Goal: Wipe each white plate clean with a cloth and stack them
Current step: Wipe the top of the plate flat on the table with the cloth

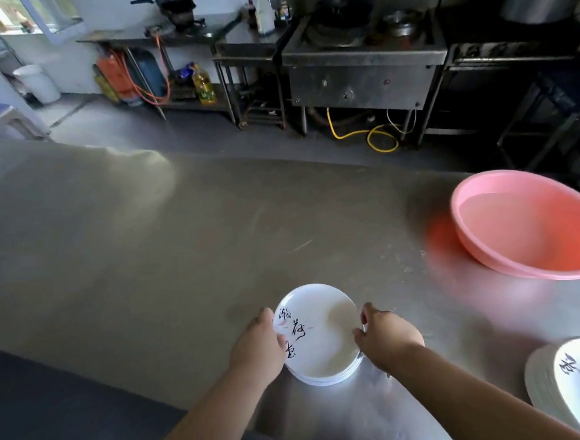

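A stack of white plates (324, 337) with black brush lettering sits near the front edge of the steel table (180, 244). My left hand (258, 347) grips the stack's left rim, thumb over the top plate. At the right rim my right hand (384, 333) grips the stack with curled fingers. A second pile of white plates (574, 385) with the same lettering stands at the lower right corner. No cloth is in view.
A pink plastic basin (529, 223) holding water stands at the table's right side. Beyond the table lie a steel stove unit (363, 63), a counter with a wok burner (178, 11), bottles and a yellow hose on the floor.
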Tool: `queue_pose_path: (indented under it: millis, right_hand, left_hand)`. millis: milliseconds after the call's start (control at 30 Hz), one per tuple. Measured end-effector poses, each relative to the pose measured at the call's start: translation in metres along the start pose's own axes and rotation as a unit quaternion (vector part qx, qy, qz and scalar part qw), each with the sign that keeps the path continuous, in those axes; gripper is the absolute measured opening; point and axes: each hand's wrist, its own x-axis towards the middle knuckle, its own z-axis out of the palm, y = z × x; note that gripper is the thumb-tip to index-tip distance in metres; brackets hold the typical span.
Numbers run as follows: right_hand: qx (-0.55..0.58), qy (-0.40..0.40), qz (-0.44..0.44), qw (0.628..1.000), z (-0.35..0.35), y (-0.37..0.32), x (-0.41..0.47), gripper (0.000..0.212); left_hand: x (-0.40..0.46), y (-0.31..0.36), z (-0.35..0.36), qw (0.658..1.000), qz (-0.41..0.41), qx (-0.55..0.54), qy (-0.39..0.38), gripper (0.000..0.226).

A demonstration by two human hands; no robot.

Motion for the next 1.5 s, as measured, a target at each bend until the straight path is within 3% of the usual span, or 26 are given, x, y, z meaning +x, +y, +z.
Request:
queue_pose_path:
  millis: [267, 567, 967, 1133, 1267, 1400, 1500]
  right_hand:
    - [0.157, 0.003, 0.046, 0.987, -0.003, 0.011, -0.016, 0.005]
    - [0.275, 0.053, 0.102, 0.955, 0.000, 0.112, -0.089, 0.010]
    - [0.176, 0.046, 0.202, 0.962, 0.052, 0.211, -0.118, 0.011]
    - [0.194, 0.056, 0.186, 0.962, 0.053, 0.220, -0.111, 0.011]
    - [0.140, 0.051, 0.180, 0.972, 0.048, 0.221, -0.116, 0.011]
    - [0.083, 0.116, 0.130, 0.981, 0.039, 0.214, -0.121, 0.012]
    - [0.145, 0.191, 0.007, 0.971, 0.034, 0.198, -0.115, 0.008]
  left_hand:
    - [-0.003, 0.009, 0.001, 0.993, 0.019, -0.116, 0.016, 0.019]
    - [-0.046, 0.072, 0.051, 0.966, 0.114, -0.232, -0.027, 0.040]
    - [-0.086, 0.112, 0.156, 0.976, 0.119, -0.152, -0.097, 0.048]
    - [-0.082, 0.112, 0.174, 0.980, 0.121, -0.137, -0.076, 0.047]
    - [-0.080, 0.107, 0.183, 0.981, 0.129, -0.141, -0.045, 0.047]
    - [-0.083, 0.098, 0.191, 0.972, 0.229, -0.036, 0.032, 0.061]
    - [-0.084, 0.086, 0.198, 0.958, 0.277, 0.068, 0.016, 0.078]
